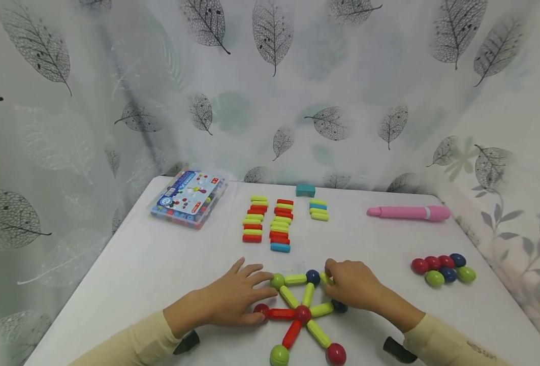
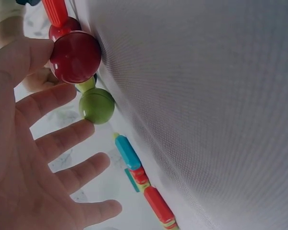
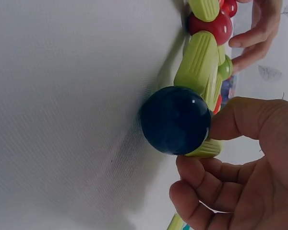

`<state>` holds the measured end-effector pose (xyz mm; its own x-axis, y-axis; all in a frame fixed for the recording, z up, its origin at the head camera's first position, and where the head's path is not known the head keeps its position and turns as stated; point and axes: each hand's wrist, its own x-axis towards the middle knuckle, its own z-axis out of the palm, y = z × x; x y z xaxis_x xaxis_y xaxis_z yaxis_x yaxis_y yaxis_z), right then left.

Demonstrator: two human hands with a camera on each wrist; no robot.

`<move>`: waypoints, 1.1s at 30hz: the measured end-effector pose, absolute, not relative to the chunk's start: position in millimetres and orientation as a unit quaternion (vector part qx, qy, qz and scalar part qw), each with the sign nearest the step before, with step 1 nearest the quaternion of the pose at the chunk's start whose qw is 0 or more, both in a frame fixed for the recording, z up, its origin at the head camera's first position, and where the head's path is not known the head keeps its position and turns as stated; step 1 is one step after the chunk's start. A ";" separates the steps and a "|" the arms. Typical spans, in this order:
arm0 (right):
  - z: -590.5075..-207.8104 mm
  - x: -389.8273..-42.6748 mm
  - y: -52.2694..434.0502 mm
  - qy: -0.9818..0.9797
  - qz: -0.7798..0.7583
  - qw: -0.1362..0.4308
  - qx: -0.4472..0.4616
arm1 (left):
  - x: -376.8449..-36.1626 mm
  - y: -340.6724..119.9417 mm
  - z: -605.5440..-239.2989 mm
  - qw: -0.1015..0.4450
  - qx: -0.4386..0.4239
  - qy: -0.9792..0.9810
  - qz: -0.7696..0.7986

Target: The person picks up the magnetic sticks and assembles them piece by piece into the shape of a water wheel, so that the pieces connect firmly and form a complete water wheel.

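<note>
- The left hand (image 1: 230, 300) lies flat on the white worktop (image 1: 151, 264), fingers (image 2: 62, 139) spread, thumb against a red ball (image 2: 75, 56) and fingertips by a green ball (image 2: 97, 105) of the star-shaped figure of coloured plastic rods and balls (image 1: 303, 314).
- The right hand (image 1: 352, 284), fingers curled, pinches a yellow-green ribbed rod (image 3: 205, 148) beside a dark blue ball (image 3: 175, 120) on the figure's far right side.
- The figure lies at the near middle of the worktop, between both hands.

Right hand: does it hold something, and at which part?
The right hand pinches a green rod near its end at the dark blue ball.
</note>
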<state>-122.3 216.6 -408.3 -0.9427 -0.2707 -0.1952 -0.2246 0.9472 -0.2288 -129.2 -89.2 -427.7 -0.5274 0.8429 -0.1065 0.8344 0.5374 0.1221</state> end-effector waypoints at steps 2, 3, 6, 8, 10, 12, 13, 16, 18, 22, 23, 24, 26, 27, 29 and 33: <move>-408.4 -121.2 216.6 0.980 -0.103 0.121 -0.124 | -129.1 -89.1 -428.1 0.077 0.480 0.874 0.028; -408.1 -120.6 216.3 0.979 -0.101 0.126 -0.122 | -129.1 -89.0 -428.2 0.077 0.480 0.874 0.028; -406.8 -119.1 214.3 0.978 -0.090 0.139 -0.125 | -129.0 -88.7 -427.9 0.076 0.480 0.874 0.028; -406.3 -118.3 212.0 0.978 -0.079 0.144 -0.128 | -128.9 -88.4 -427.5 0.075 0.480 0.874 0.028; -405.9 -117.4 209.9 0.978 -0.065 0.144 -0.133 | -128.8 -88.3 -427.4 0.074 0.480 0.874 0.028; -406.0 -117.0 207.2 0.979 -0.047 0.142 -0.135 | -128.9 -88.1 -427.6 0.074 0.480 0.874 0.028; -405.8 -116.8 205.9 0.979 -0.040 0.142 -0.137 | -129.0 -88.1 -427.9 0.073 0.480 0.874 0.028; -405.6 -116.8 203.1 0.979 -0.022 0.143 -0.144 | -129.6 -88.2 -428.6 0.073 0.482 0.873 0.028; -405.5 -117.1 202.3 0.979 -0.014 0.142 -0.146 | -129.8 -88.2 -429.0 0.072 0.484 0.872 0.029; -404.1 -117.3 203.4 0.981 0.011 0.116 -0.152 | -130.3 -88.4 -429.0 0.070 0.488 0.870 0.029; -403.7 -117.1 203.7 0.982 0.023 0.102 -0.156 | -130.5 -88.5 -428.8 0.070 0.487 0.870 0.029; -403.0 -116.6 203.7 0.983 0.036 0.084 -0.161 | -130.6 -88.7 -428.6 0.070 0.487 0.870 0.029; -401.9 -114.8 203.4 0.982 0.060 0.046 -0.173 | -131.0 -88.9 -428.4 0.070 0.486 0.871 0.028; -401.6 -113.5 203.1 0.981 0.071 0.027 -0.180 | -131.1 -89.0 -428.4 0.071 0.485 0.871 0.029; -400.7 -109.9 203.4 0.976 0.092 -0.008 -0.197 | -131.8 -88.9 -428.1 0.073 0.484 0.871 0.030; -399.0 -100.9 204.4 0.966 0.120 -0.043 -0.227 | -135.2 -87.5 -429.0 0.075 0.486 0.870 0.036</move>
